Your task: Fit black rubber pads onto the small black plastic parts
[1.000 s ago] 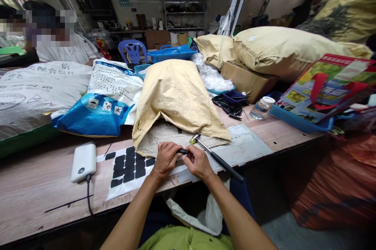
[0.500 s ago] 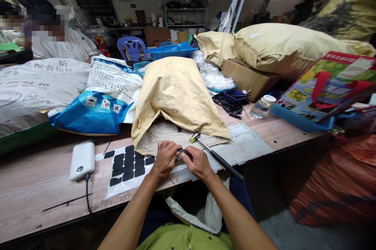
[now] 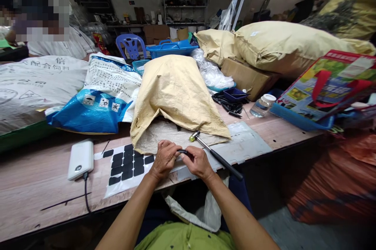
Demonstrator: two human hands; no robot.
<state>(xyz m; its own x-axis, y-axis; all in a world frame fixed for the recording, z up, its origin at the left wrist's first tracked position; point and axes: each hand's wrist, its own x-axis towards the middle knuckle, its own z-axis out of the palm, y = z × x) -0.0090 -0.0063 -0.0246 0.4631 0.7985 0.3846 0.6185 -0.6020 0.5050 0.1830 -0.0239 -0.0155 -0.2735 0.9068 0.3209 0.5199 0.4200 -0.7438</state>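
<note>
Left hand: my left hand [image 3: 164,160] is curled tight, thumb and fingertips pinching the left end of a small black piece [image 3: 182,151].
Right hand: my right hand [image 3: 197,162] pinches the other end of the piece with a narrow grip, so both hands share it.
Where the piece is: just above the near edge of the table [image 3: 35,187], in front of the tan sack [image 3: 176,93], with most of it hidden by my fingers (I cannot make out its shape).
Slip risk: the piece is small and held only by fingertips. If one pinch loosens, I judge it would fall past the table edge towards the plastic bag [image 3: 202,211] below.
Hammer risk: the hammer [image 3: 216,155] lies just right of my right hand, its handle running out over the near edge. A sideways nudge from my wrist could tip it off.
Pad sheet risk: the sheet of black pads [image 3: 129,166] lies just left of my left hand, and a dragging forearm could shift or crease it.
Cable risk: the power bank [image 3: 80,159] sits further left with its cable trailing over the near edge. I judge it well clear of both hands.
</note>
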